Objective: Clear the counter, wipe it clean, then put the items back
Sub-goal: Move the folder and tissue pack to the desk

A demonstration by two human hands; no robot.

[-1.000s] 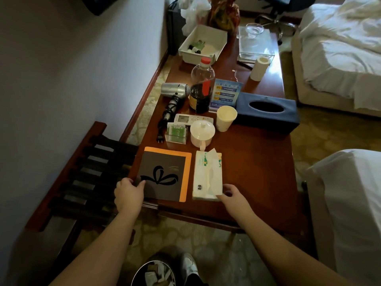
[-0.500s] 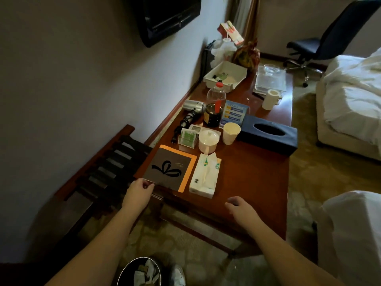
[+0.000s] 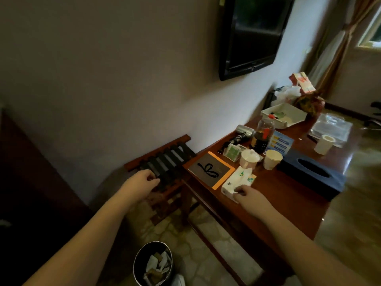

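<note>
The brown wooden counter [image 3: 278, 195] runs along the wall to the right. At its near end lie a dark folder with an orange edge and a bow drawing [image 3: 210, 169] and a white soft tissue pack [image 3: 240, 179]. My right hand [image 3: 246, 194] grips the near end of the tissue pack, fingers curled over its corner. My left hand [image 3: 142, 180] hovers over the slatted luggage rack [image 3: 171, 159] left of the counter, fingers loosely curled and holding nothing. Behind the folder stand a lidded mug [image 3: 249, 157], a paper cup [image 3: 272, 159] and a dark-liquid bottle [image 3: 262, 137].
A blue tissue box [image 3: 313, 172], a hair dryer [image 3: 243, 131], a white tray [image 3: 288, 116] and a toilet roll [image 3: 323, 144] sit further along the counter. A waste bin with paper [image 3: 153, 265] stands on the floor below. A television [image 3: 253, 32] hangs on the wall.
My view swung up and left. My left hand let go of the folder's corner and moved left over the rack. My right hand moved onto the near end of the tissue pack.
</note>
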